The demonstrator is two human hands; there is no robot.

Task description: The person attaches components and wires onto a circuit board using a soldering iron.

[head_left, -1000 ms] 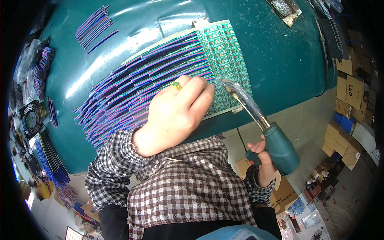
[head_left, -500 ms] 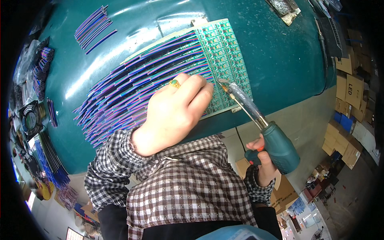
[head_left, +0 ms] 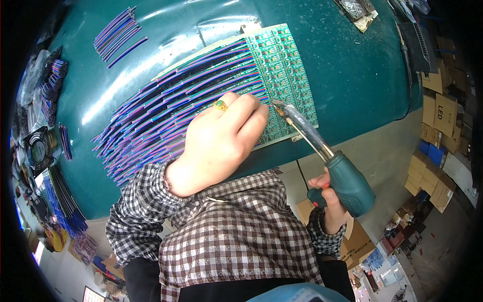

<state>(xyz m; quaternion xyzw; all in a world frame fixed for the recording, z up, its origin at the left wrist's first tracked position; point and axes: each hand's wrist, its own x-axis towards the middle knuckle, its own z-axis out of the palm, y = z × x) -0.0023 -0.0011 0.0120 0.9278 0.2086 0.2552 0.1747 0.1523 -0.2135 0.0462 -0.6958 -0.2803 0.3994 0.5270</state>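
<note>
Head view: the green circuit panel (head_left: 282,75) lies at frame centre on the teal bench (head_left: 352,65), near its lower edge. The left hand (head_left: 221,141) presses flat on the striped wires (head_left: 166,110), fingers extended. The right hand (head_left: 332,201), fingers wrapped around the soldering gun (head_left: 327,161), sets the tip at the panel.

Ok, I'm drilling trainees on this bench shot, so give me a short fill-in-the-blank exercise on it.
1. The right hand grips a soldering gun whose handle is ____ in colour.
2. The left hand rests on the striped ____ laid across the green circuit board.
3. A ____ sits on one finger of the left hand.

Missing words: teal; wires; ring
</note>
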